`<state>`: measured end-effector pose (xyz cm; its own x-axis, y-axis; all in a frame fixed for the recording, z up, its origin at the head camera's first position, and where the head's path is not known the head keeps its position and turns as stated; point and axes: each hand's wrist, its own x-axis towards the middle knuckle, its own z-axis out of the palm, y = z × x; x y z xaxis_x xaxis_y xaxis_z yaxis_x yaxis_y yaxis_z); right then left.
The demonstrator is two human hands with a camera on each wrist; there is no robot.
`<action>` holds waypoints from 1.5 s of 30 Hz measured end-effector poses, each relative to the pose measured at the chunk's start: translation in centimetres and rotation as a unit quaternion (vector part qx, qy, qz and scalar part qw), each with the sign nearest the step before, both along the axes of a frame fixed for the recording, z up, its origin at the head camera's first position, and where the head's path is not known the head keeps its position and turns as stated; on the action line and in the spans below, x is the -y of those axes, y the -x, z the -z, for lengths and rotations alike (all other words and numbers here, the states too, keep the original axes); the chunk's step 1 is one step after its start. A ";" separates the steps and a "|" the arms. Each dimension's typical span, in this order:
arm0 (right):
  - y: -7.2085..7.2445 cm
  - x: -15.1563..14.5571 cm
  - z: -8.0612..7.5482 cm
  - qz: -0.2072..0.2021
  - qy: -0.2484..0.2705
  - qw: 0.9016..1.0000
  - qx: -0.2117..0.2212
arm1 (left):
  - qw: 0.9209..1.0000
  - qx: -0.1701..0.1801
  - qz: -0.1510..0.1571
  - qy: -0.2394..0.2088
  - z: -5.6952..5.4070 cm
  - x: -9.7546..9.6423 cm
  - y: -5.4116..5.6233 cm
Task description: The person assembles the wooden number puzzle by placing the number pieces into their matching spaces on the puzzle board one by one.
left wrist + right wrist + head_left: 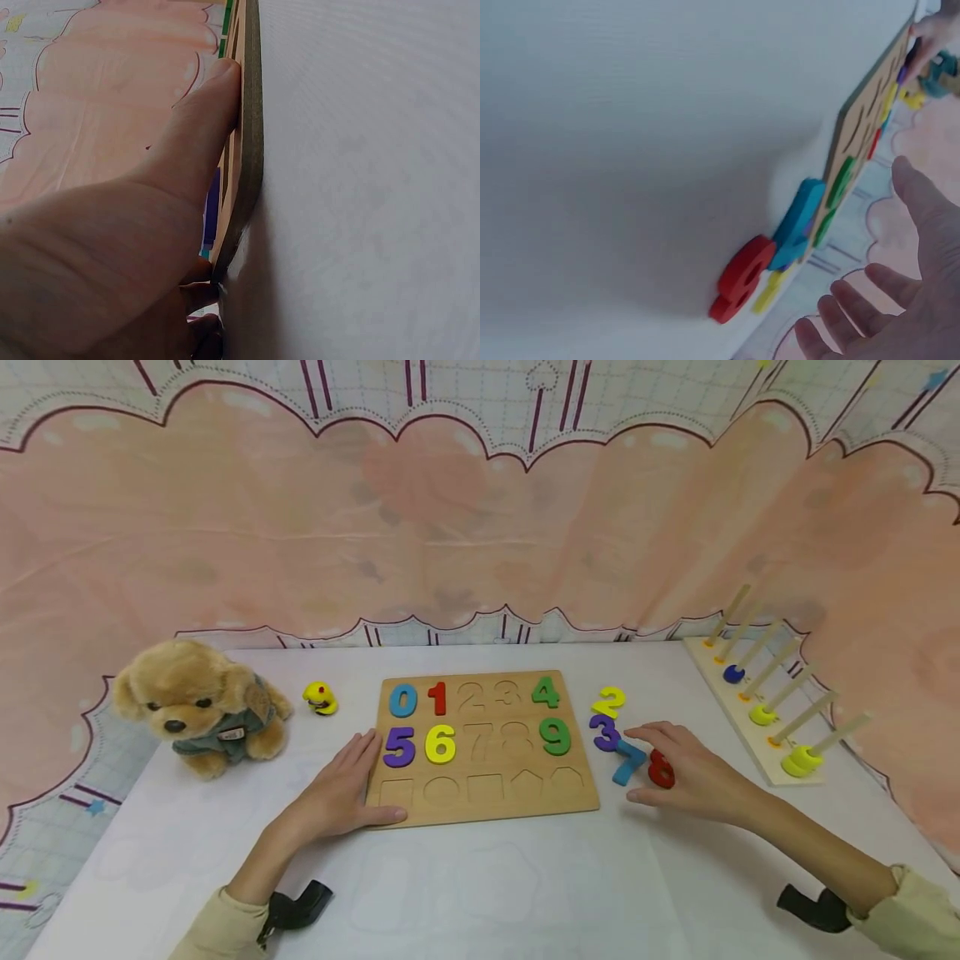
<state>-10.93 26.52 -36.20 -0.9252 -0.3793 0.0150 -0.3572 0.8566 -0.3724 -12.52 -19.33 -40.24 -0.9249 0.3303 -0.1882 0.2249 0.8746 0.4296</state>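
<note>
A wooden number board (pixel 480 802) lies on the table, with the blue 0, red 1, green 4, purple 5, yellow 6 and green 9 in it. My left hand (pixel 341 789) rests at its left edge, the thumb on its near corner (pixel 244 150). To the right of the board lie a yellow 2 (pixel 609 702), a purple 3 (pixel 604 732), a blue 7 (pixel 628 762) and a red 8 (pixel 662 769). Above the red 8 hovers my right hand (pixel 697 775), thumb and fingers spread apart. In the right wrist view it holds nothing.
A plush dog (pixel 217 710) sits at the left, beside a small yellow toy (pixel 321 698). On the right stands a pegboard (pixel 738 718) with upright wooden pegs and a few blue and yellow rings. A patterned curtain (pixel 450 527) hangs behind the table.
</note>
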 end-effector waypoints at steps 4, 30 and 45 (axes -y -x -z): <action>-0.2 -1.5 0.5 0.011 -0.011 1.000 -0.009 | 1.000 -0.006 0.002 0.000 -0.1 0.0 -0.1; 0.5 -4.1 1.9 0.040 0.046 0.995 0.076 | 1.000 -0.011 0.002 -0.004 0.0 0.1 -0.1; 1.5 -4.9 2.7 0.018 0.039 0.996 0.081 | 1.000 -0.002 0.006 -0.019 0.0 0.2 -0.1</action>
